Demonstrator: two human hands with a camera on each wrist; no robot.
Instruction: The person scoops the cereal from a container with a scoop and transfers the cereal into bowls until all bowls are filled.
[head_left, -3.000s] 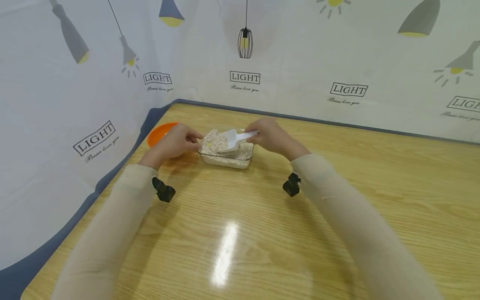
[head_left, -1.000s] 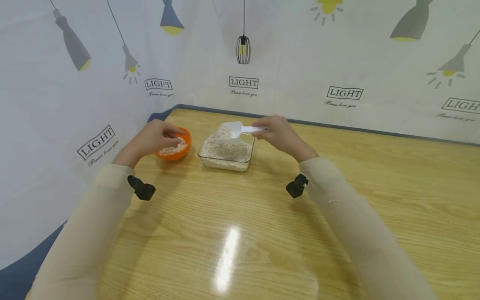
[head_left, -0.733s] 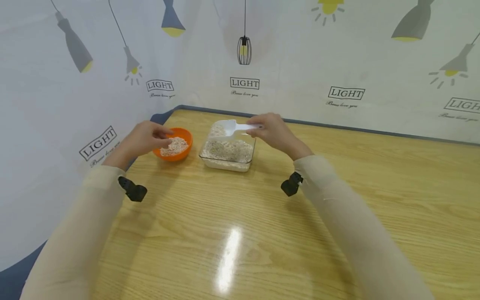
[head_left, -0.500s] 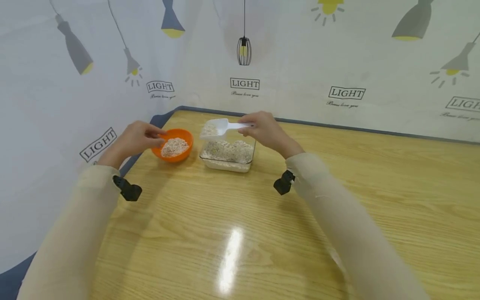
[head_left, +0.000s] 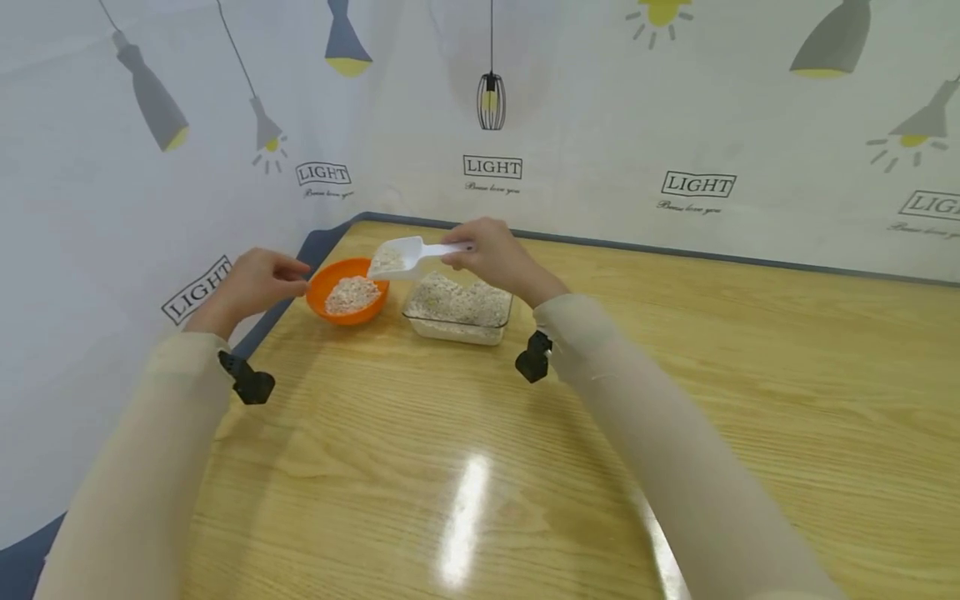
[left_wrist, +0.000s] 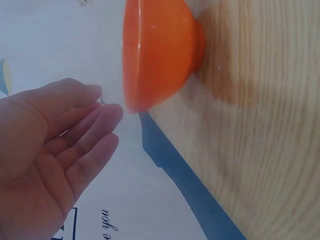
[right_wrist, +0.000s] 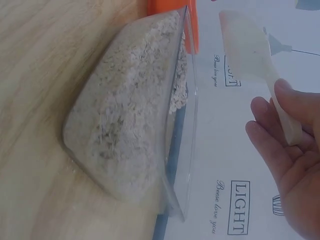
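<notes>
My right hand (head_left: 487,252) grips the handle of a white scoop (head_left: 412,252), which carries rolled oats (head_left: 386,257). The scoop's front edge overlaps the right rim of an orange bowl (head_left: 318,293) in the head view; a heap of oats lies inside that bowl. Below and right of the scoop sits a rectangular glass container (right_wrist: 172,195) filled with oats. My left hand (head_left: 258,282) is at the bowl's left side, fingers loosely bent with nothing in them. In the left wrist view a gap shows between those fingertips and the bowl's rim.
A wooden table (head_left: 375,467) carries everything. Behind and to the left, a white curtain (head_left: 585,125) printed with lamps rises at the table's edges, with a dark blue border (head_left: 637,243) along its bottom. A black wrist camera (head_left: 534,357) sits on each sleeve.
The right hand has dug the scoop into the oats, lifted it loaded, and moved it left from the glass container to the bowl. My left hand has moved left, from the container past the bowl.
</notes>
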